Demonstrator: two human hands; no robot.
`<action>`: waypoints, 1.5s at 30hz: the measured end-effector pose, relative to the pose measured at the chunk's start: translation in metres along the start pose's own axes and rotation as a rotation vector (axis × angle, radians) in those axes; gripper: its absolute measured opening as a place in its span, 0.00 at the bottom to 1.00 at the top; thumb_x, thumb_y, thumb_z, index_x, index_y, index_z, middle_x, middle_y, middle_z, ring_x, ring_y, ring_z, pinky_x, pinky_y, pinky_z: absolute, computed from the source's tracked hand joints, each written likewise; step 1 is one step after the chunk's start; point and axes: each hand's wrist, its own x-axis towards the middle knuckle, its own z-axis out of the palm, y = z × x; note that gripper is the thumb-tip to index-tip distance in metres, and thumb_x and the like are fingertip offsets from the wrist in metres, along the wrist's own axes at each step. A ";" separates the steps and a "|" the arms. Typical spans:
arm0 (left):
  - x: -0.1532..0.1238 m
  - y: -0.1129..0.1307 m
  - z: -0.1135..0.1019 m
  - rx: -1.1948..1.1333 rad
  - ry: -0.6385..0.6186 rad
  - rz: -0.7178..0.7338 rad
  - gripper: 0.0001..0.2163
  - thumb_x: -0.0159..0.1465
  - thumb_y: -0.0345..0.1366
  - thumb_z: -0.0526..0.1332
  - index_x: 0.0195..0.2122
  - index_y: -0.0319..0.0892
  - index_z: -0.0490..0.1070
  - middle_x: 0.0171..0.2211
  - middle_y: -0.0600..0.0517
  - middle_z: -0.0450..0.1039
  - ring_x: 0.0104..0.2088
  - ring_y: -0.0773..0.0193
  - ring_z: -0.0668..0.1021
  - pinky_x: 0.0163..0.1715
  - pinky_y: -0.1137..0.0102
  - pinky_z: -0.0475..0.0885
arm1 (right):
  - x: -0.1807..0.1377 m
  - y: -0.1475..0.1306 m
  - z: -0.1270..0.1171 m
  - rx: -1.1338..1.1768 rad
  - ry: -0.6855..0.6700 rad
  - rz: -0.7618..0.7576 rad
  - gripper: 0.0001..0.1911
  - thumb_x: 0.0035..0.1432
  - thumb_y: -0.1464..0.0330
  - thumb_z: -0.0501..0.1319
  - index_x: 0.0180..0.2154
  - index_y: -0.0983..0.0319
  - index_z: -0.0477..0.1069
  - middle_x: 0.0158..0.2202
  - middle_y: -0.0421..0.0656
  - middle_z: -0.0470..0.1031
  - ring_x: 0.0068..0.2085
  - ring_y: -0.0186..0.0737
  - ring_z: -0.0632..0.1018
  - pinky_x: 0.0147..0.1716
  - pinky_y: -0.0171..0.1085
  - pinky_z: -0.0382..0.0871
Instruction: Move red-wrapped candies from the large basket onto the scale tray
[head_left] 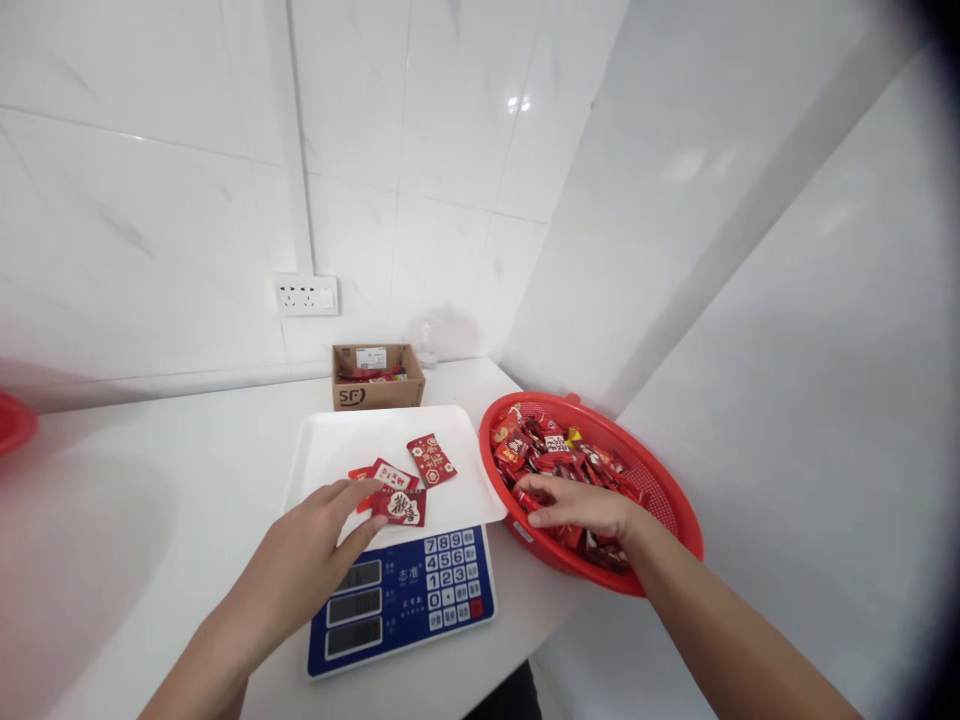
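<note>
My left hand (326, 530) is over the near left part of a white weighing tray (322, 440), thumb and forefinger apart. Its fingertips touch the edge of a small red packet (403, 507) with dark lettering on a pale patch. Under and behind that lie a red-and-white packet (394, 475) and an orange-red one, partly covered. A patterned red packet (432, 460) rests apart, farther right. Reaching into a red plastic basket (675, 490), my right hand (577, 508) has a bright red packet (528, 500) between thumb and forefinger. Its other fingers are hidden.
The tray sits on a scale with a blue keypad panel (409, 590). Behind it stands a small cardboard box (379, 393) holding red packets. Many red packets (555, 445) fill the basket, beside the right wall. A socket (307, 295) is on the tiled wall.
</note>
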 end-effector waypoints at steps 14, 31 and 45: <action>-0.003 0.018 0.005 -0.322 -0.003 0.057 0.16 0.64 0.47 0.54 0.50 0.49 0.71 0.46 0.48 0.77 0.41 0.54 0.78 0.32 0.66 0.74 | -0.005 -0.044 0.042 0.497 0.374 -0.180 0.25 0.50 0.60 0.67 0.50 0.53 0.64 0.45 0.40 0.75 0.37 0.40 0.80 0.27 0.36 0.76; -0.009 0.022 0.000 -0.967 0.170 -0.062 0.15 0.64 0.47 0.57 0.25 0.42 0.64 0.21 0.58 0.61 0.23 0.69 0.64 0.24 0.74 0.61 | -0.001 -0.098 0.147 0.902 0.013 -0.264 0.24 0.51 0.45 0.61 0.38 0.57 0.64 0.23 0.33 0.71 0.15 0.25 0.66 0.09 0.23 0.59; -0.012 0.005 -0.012 -1.138 0.370 -0.080 0.14 0.63 0.45 0.61 0.25 0.42 0.67 0.21 0.57 0.65 0.25 0.69 0.66 0.28 0.75 0.61 | -0.010 -0.111 0.139 1.240 -0.124 -0.156 0.21 0.47 0.58 0.70 0.43 0.55 0.70 0.34 0.39 0.74 0.24 0.26 0.69 0.09 0.19 0.50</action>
